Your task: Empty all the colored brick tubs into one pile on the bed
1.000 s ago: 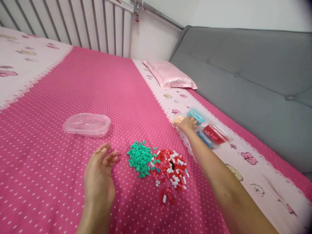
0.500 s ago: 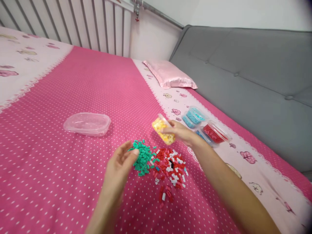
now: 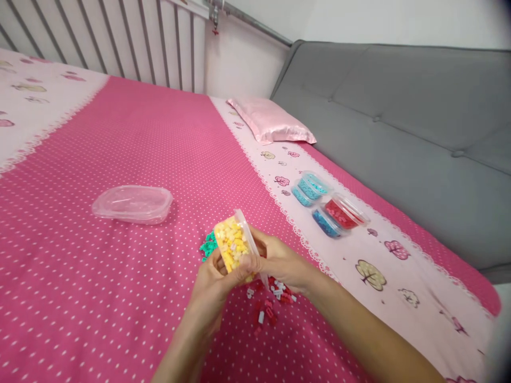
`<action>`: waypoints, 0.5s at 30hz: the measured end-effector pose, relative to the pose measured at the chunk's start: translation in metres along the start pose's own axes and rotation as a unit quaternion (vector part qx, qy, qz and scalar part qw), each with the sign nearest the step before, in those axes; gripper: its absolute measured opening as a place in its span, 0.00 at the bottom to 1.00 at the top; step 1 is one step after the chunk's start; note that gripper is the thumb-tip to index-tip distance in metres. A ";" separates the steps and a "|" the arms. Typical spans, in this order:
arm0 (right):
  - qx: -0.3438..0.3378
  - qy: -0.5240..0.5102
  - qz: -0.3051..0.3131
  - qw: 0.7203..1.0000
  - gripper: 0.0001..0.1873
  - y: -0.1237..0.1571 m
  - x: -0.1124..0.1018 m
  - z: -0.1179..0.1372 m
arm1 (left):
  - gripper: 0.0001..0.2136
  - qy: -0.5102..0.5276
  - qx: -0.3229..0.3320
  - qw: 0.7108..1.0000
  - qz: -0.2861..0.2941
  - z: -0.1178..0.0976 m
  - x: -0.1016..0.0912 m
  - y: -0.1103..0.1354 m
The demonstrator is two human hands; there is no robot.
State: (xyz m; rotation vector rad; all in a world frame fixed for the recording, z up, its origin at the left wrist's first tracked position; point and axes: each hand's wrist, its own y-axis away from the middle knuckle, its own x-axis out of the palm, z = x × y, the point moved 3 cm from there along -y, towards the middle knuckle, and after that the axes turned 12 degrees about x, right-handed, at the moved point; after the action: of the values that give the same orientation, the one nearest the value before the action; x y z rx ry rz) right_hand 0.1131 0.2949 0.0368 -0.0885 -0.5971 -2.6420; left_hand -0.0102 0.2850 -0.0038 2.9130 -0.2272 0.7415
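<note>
Both of my hands hold a small clear tub of yellow bricks (image 3: pixel 233 246) above the bed, tilted toward me. My left hand (image 3: pixel 214 284) grips its near side with thumb and fingers closed on it. My right hand (image 3: pixel 281 263) wraps its far side. Beneath the hands lie a heap of green bricks (image 3: pixel 207 246), mostly hidden, and a scatter of red and white bricks (image 3: pixel 269 300).
An empty clear plastic container (image 3: pixel 131 203) rests on the pink dotted bedspread (image 3: pixel 120 149) to the left. Tubs of light blue (image 3: pixel 311 187), red (image 3: pixel 343 211) and blue bricks (image 3: pixel 323 223) stand at the right. A pink pillow (image 3: pixel 269 119) and a grey sofa back (image 3: pixel 399 122) lie beyond.
My right hand lifted the yellow tub from the row of tubs and carried it over the brick heaps. My left hand rose from the bed and took hold of it too.
</note>
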 end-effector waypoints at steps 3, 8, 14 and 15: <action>0.015 -0.003 0.013 1.000 0.45 0.002 -0.004 -0.004 | 0.31 -0.004 -0.003 1.000 0.000 0.001 0.000 -0.001; 0.023 0.008 -0.002 1.000 0.49 0.004 -0.005 -0.006 | 0.29 -0.005 -0.002 1.000 0.006 0.000 0.000 -0.002; 0.018 0.012 0.039 0.999 0.50 0.010 0.002 0.003 | 0.28 0.014 -0.002 1.000 0.019 -0.008 0.001 -0.001; 0.020 0.008 0.047 0.999 0.51 0.010 0.002 0.004 | 0.28 0.014 -0.002 1.000 0.021 -0.009 0.001 0.000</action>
State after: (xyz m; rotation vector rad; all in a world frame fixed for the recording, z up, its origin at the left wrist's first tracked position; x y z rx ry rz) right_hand 0.1151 0.2876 0.0444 -0.0816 -0.6240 -2.5375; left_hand -0.0131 0.2867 0.0047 2.9006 -0.2888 0.7869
